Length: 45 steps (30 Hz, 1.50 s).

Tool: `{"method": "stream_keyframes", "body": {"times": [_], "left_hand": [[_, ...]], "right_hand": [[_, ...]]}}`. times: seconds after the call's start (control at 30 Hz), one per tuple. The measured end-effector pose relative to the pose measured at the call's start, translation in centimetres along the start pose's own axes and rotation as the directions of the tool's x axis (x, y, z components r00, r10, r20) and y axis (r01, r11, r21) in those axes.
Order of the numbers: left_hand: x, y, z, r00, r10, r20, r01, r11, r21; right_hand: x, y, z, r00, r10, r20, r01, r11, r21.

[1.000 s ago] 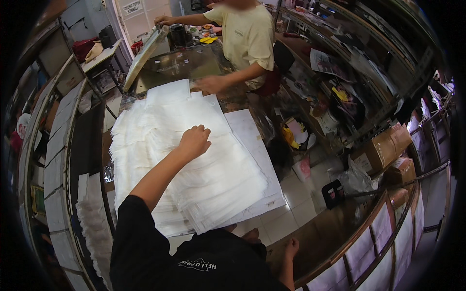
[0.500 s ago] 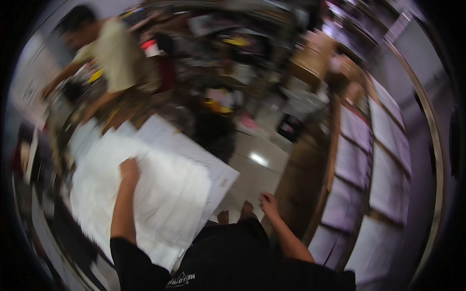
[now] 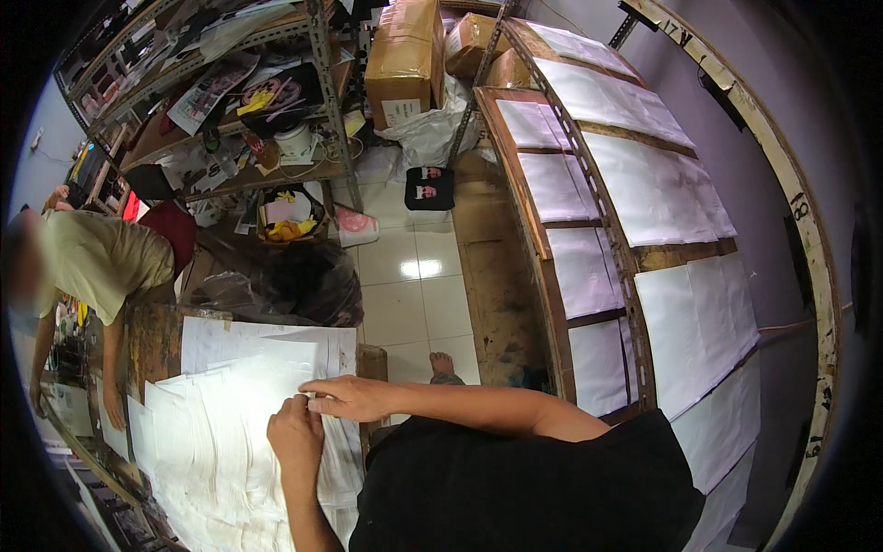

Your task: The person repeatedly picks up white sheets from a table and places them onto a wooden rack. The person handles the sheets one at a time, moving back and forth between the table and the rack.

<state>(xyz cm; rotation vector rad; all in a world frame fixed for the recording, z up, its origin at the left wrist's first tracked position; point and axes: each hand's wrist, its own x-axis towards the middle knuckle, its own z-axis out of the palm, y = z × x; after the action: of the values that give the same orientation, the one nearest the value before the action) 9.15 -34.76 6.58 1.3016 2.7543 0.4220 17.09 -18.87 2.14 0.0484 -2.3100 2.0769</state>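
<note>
Worktable [image 3: 153,339] bears white sheets [image 3: 216,451] (left hand [image 3: 294,434] beside right hand [image 3: 359,397])

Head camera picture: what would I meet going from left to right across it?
Person in a pale yellow shirt, fanned pile of thin white sheets, bare left hand, bare right hand, flat black item with a pink print, white rectangular sheets laid on a brown wooden rack.

Stacked sheets [image 3: 216,437]: plain white. Right of the sheets, black shirt [image 3: 515,488]; beyond them, leftward, co-worker's pale yellow shirt [image 3: 101,258]; beyond them, rightward, off-white floor tiles [image 3: 391,313] with darker grid lines.
</note>
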Motion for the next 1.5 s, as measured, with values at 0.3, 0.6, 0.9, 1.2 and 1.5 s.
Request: {"method": "stream_keyframes", "body": {"times": [0.3, 0.6, 0.9, 1.2, 1.5], "left_hand": [[-2.5, 7.2, -1.2, 0.998, 0.065, 0.02, -0.026, 0.641, -0.767], [2.5, 1.8, 9.8, 0.973, -0.18, 0.142, 0.138, -0.033, -0.99], [3.5, -0.4, 10.5, 0.964, -0.173, 0.204, 0.044, -0.651, -0.758], [3.1, -0.6, 9.4, 0.939, -0.156, 0.307, -0.01, -0.904, -0.428], [3.0, 0.4, 8.4, 0.825, -0.348, 0.446, 0.078, -0.71, -0.699]], "right_hand": [[2.7, -0.3, -1.8, 0.967, 0.107, -0.23, -0.038, 0.958, 0.285], [-5.7, -3.0, -5.0, 0.897, 0.211, -0.388, 0.04, 0.836, 0.547], [-11.7, -0.4, -6.1, 0.853, 0.301, -0.428, -0.157, 0.928, 0.339], [-11.4, -0.4, -5.7, 0.842, 0.259, -0.473, -0.116, 0.944, 0.31], [-14.8, 1.9, -6.2, 0.617, 0.34, -0.71, -0.214, 0.94, 0.264]]}}
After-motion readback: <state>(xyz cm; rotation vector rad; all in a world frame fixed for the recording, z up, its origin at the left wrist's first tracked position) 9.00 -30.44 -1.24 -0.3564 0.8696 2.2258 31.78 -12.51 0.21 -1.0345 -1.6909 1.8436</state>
